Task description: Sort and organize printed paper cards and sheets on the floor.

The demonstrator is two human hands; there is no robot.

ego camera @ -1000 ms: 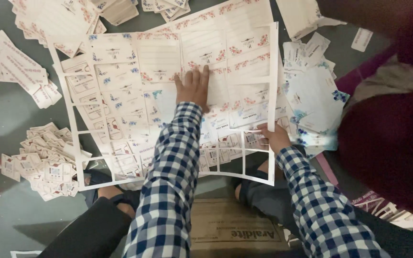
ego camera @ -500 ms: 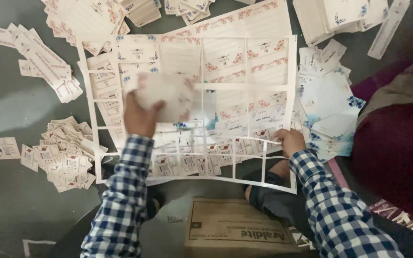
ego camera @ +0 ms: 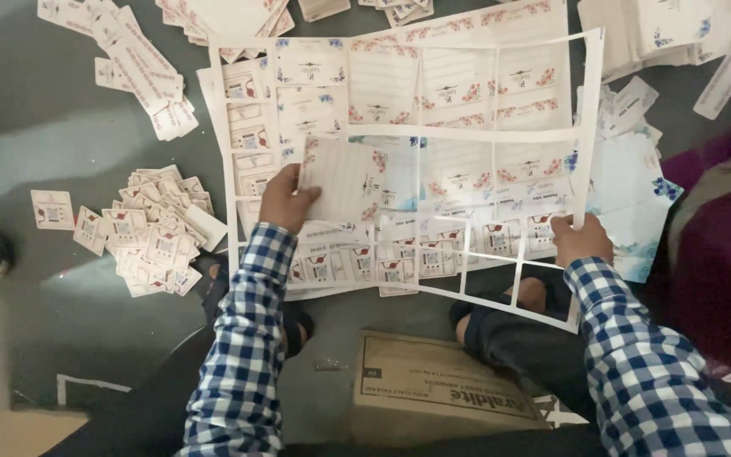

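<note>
Head view, looking down on a grey floor (ego camera: 61,135) where a large white die-cut printed card sheet (ego camera: 433,101) lies spread before the seated person. Part of the sheet is already emptied: its lower right corner shows bare window frames with dark cloth visible through them, and an open gap runs through the middle row. Most upper panels with floral edging remain seated in the frame, as do many small tags along the left column and the bottom row, so the separating appears, by judgement, under way with the greater share left.

A flat brown cardboard box (ego camera: 446,385) lies just below the sheet, between the knees. A loose heap of small punched-out white tags (ego camera: 154,233) sits left of the sheet, near the left arm; further strips and stacks lie along the top edge.

The left hand (ego camera: 285,199) is closed, thumb over fingers, on one freed rectangular floral card (ego camera: 344,179) held over the sheet's middle left. The right hand (ego camera: 581,239) pinches the sheet's emptied frame at its lower right edge, fingers curled around the strip.
</note>
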